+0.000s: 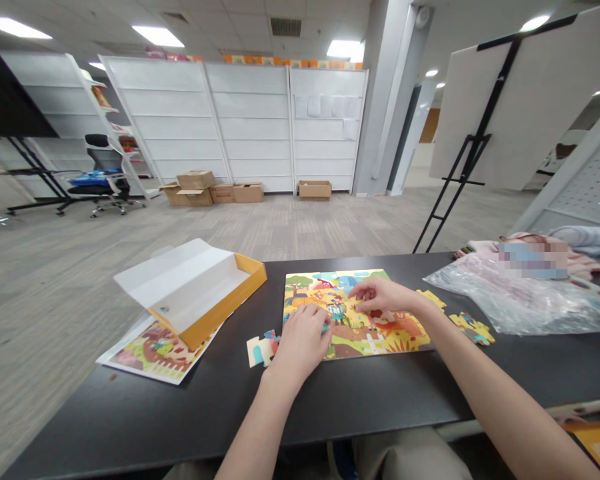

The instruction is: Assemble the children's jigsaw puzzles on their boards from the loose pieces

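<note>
A colourful farm jigsaw puzzle (pixel 360 330) lies on the dark table (pixel 380 393), mostly put together. My left hand (pixel 303 340) rests on the puzzle's near left edge, fingers curled over a piece with a bit of blue showing under them. My right hand (pixel 380 295) hovers over the puzzle's middle, fingers pinched together on a small piece. Loose pieces (pixel 261 348) lie just left of my left hand. More loose pieces (pixel 473 327) lie to the right of the puzzle.
An open yellow box (pixel 205 293) with a white lid sits at the table's left, on a printed picture sheet (pixel 155 353). A crumpled clear plastic bag (pixel 535 297) lies at the right. Another person's sleeve (pixel 587 240) shows at far right. An easel stands behind the table.
</note>
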Tool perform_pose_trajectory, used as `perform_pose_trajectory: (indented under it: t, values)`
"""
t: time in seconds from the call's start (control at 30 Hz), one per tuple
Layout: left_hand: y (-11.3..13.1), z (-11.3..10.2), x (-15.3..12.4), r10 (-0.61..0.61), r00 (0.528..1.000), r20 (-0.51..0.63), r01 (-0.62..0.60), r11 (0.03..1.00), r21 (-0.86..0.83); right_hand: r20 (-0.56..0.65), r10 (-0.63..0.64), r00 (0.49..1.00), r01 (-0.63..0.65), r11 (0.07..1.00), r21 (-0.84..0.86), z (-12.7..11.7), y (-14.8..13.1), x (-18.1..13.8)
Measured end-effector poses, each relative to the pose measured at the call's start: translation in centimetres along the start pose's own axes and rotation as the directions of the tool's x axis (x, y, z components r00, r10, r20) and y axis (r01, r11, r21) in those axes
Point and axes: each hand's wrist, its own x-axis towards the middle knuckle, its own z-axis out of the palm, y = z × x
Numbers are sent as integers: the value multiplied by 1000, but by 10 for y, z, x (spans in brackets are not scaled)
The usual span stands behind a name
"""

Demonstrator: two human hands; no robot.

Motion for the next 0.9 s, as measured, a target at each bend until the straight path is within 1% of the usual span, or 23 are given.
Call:
perform_pose_trajectory:
  t: [0.17,0.37,0.57,0.67,0.73,0.77,0.83,0.9]
  values:
    - [17,0,5,76,997,23,-77,996,50,-40,-53,998,49,994,-97,-2,6,3]
    - [38,6,14,114,992,62,-119,989,90,-21,-44,999,41,989,-141,-5,8,2]
    - [43,14,17,124,989,84,-136,978,155,-18,-61,998,57,984,-172,-1,9,3]
    - [42,16,17,131,989,74,-141,979,148,-30,-75,997,70,985,-157,-3,11,3]
    - [41,17,16,139,988,70,-147,981,128,-89,-83,993,70,988,-139,-8,12,2]
    - [41,17,16,142,987,69,-149,982,119,-140,-85,987,67,989,-130,-11,14,2]
    - [41,17,15,148,986,76,-156,982,111,-248,-88,965,60,991,-117,-17,17,1]
    - [41,16,16,150,985,84,-159,980,118,-306,-90,948,55,991,-122,-22,19,1]
